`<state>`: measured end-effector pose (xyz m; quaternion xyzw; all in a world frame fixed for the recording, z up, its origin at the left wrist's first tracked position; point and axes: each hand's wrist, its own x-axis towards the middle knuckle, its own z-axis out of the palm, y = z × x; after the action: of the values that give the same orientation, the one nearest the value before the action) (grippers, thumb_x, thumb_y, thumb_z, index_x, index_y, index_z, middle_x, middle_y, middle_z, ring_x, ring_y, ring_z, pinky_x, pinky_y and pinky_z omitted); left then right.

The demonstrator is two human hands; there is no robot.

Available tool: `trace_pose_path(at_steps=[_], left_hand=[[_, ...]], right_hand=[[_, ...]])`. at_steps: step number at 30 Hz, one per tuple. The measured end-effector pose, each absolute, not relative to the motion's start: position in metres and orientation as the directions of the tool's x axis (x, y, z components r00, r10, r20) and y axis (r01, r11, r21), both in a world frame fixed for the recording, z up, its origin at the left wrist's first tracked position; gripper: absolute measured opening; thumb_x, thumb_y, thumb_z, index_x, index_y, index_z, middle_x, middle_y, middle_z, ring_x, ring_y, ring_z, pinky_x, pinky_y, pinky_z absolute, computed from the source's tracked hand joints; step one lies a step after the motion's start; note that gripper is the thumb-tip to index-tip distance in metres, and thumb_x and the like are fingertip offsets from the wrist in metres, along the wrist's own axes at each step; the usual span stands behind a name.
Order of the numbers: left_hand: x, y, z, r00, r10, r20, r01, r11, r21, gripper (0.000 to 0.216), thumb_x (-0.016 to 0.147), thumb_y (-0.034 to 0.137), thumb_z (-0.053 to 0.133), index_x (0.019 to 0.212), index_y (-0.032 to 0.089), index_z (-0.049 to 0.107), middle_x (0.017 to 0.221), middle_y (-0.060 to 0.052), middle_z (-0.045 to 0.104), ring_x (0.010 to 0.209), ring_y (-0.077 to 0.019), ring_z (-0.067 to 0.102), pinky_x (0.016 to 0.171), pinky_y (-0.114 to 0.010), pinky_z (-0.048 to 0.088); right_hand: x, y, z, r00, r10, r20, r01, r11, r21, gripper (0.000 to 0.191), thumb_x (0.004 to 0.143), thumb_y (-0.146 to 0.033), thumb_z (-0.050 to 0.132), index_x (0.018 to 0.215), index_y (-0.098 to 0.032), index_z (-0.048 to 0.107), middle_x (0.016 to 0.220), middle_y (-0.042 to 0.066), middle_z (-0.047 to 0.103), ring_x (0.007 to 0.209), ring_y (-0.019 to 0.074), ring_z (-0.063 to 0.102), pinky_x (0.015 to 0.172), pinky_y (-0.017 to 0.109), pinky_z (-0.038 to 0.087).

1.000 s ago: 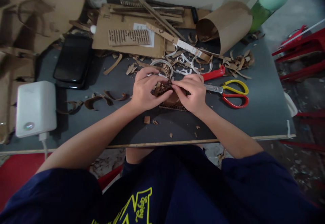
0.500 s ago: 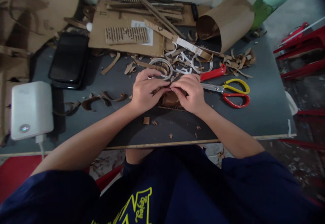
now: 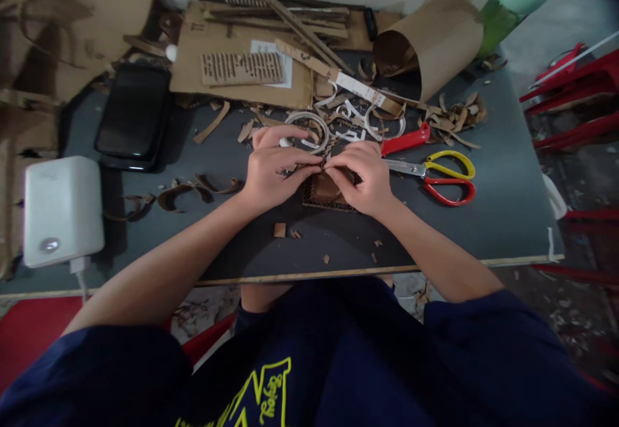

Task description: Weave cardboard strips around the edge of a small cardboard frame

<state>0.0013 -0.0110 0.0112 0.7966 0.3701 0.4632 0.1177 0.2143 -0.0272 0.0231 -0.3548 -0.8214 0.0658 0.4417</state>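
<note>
A small rectangular piece of brown cardboard (image 3: 329, 189) with a raised corrugated border lies on the table in front of me. At its far edge, my left hand (image 3: 275, 168) pinches a narrow corrugated cardboard strip between thumb and forefinger. My right hand (image 3: 366, 174) pinches the same strip from the other side, the fingertips of both hands almost meeting. Most of the strip is hidden by the fingers. Just beyond the left hand lies a white ring-shaped roll of tape (image 3: 325, 131). Scissors (image 3: 425, 170) with yellow and red handles lie right of the right hand.
A red-handled cutter (image 3: 406, 139) and another tape ring (image 3: 402, 125) lie behind the scissors. Cardboard sheets (image 3: 193, 66), curled scraps (image 3: 181, 195) and a rolled cardboard tube (image 3: 445, 46) surround the work. On the left are a black phone-like device (image 3: 133, 111) and a white power bank (image 3: 62, 211).
My left hand has shifted slightly left, its pinch still at the strip. The right hand stays nearly in place, and the cardboard piece has hardly moved.
</note>
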Motion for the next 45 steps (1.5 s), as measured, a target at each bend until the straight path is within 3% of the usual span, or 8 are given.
trace_pose_path(at_steps=[6, 16, 21, 25, 30, 35, 39, 45], left_hand=[[0.003, -0.015, 0.007, 0.3, 0.568, 0.766, 0.477, -0.785, 0.395, 0.008, 0.087, 0.028, 0.076, 0.095, 0.029, 0.078, 0.085, 0.0, 0.078, 0.101, -0.026, 0.073, 0.09, -0.045, 0.053], [0.003, -0.015, 0.007, 0.329, 0.629, 0.704, 0.522, -0.743, 0.42, 0.008, 0.089, 0.032, 0.073, 0.095, 0.03, 0.078, 0.085, -0.002, 0.078, 0.103, -0.0275, 0.07, 0.091, -0.047, 0.051], [0.001, -0.015, 0.01, 0.352, 0.676, 0.648, 0.531, -0.714, 0.457, 0.007, 0.09, 0.035, 0.072, 0.093, 0.031, 0.077, 0.086, -0.002, 0.077, 0.104, -0.0288, 0.069, 0.094, -0.051, 0.047], [-0.002, -0.013, 0.013, 0.371, 0.656, 0.657, 0.505, -0.736, 0.45, 0.008, 0.09, 0.037, 0.072, 0.093, 0.032, 0.077, 0.085, -0.002, 0.075, 0.102, -0.0271, 0.068, 0.094, -0.049, 0.048], [-0.005, -0.005, 0.013, 0.38, 0.709, 0.594, 0.322, -0.703, 0.634, 0.019, 0.086, 0.046, 0.077, 0.09, 0.027, 0.079, 0.098, -0.007, 0.072, 0.101, -0.0228, 0.067, 0.089, -0.038, 0.054], [-0.007, 0.003, 0.014, 0.538, 0.763, 0.358, 0.024, -0.438, 0.898, 0.037, 0.082, 0.053, 0.079, 0.081, 0.017, 0.076, 0.082, -0.009, 0.071, 0.095, -0.0212, 0.068, 0.081, -0.031, 0.058], [-0.007, 0.004, 0.016, 0.582, 0.753, 0.305, -0.073, -0.325, 0.943, 0.038, 0.08, 0.054, 0.08, 0.078, 0.017, 0.075, 0.084, -0.009, 0.071, 0.084, -0.0183, 0.07, 0.071, -0.028, 0.058], [-0.005, 0.003, 0.01, 0.455, 0.794, 0.404, 0.065, -0.482, 0.874, 0.039, 0.083, 0.057, 0.077, 0.083, 0.018, 0.073, 0.09, -0.011, 0.073, 0.093, -0.0198, 0.069, 0.087, -0.034, 0.057]], right_hand=[[0.21, -0.031, 0.018, -0.273, 0.633, 0.724, 0.593, 0.704, -0.391, 0.033, 0.09, -0.047, 0.071, 0.108, -0.02, 0.076, 0.086, 0.004, 0.078, 0.086, 0.021, 0.07, 0.084, 0.038, 0.051], [0.213, -0.025, 0.013, -0.269, 0.631, 0.728, 0.586, 0.707, -0.396, 0.017, 0.095, -0.033, 0.067, 0.098, -0.025, 0.081, 0.074, 0.0, 0.072, 0.073, 0.0152, 0.066, 0.08, 0.037, 0.048], [0.217, -0.026, 0.019, -0.296, 0.611, 0.734, 0.61, 0.712, -0.347, 0.016, 0.095, -0.03, 0.066, 0.096, -0.026, 0.082, 0.088, 0.005, 0.074, 0.084, 0.0184, 0.068, 0.083, 0.04, 0.049], [0.221, -0.023, 0.022, -0.349, 0.571, 0.743, 0.583, 0.753, -0.304, 0.016, 0.095, -0.026, 0.065, 0.093, -0.025, 0.081, 0.075, 0.002, 0.076, 0.085, 0.0208, 0.071, 0.084, 0.042, 0.048], [0.226, -0.018, 0.026, -0.431, 0.555, 0.712, 0.526, 0.795, -0.301, 0.018, 0.098, -0.028, 0.062, 0.091, -0.029, 0.079, 0.078, -0.002, 0.079, 0.092, 0.0216, 0.07, 0.088, 0.043, 0.046], [0.225, -0.021, 0.031, -0.462, 0.636, 0.618, 0.405, 0.772, -0.491, 0.014, 0.096, -0.025, 0.064, 0.089, -0.028, 0.075, 0.076, -0.003, 0.076, 0.096, 0.0202, 0.067, 0.093, 0.042, 0.045], [0.223, -0.024, 0.034, -0.479, 0.682, 0.552, 0.303, 0.719, -0.625, 0.014, 0.097, -0.026, 0.063, 0.088, -0.025, 0.073, 0.077, -0.002, 0.075, 0.096, 0.0196, 0.066, 0.089, 0.038, 0.049], [0.219, -0.028, 0.03, -0.31, 0.748, 0.586, 0.486, 0.655, -0.579, 0.019, 0.088, -0.04, 0.073, 0.093, -0.022, 0.076, 0.087, 0.003, 0.076, 0.091, 0.0218, 0.07, 0.091, 0.044, 0.049]])
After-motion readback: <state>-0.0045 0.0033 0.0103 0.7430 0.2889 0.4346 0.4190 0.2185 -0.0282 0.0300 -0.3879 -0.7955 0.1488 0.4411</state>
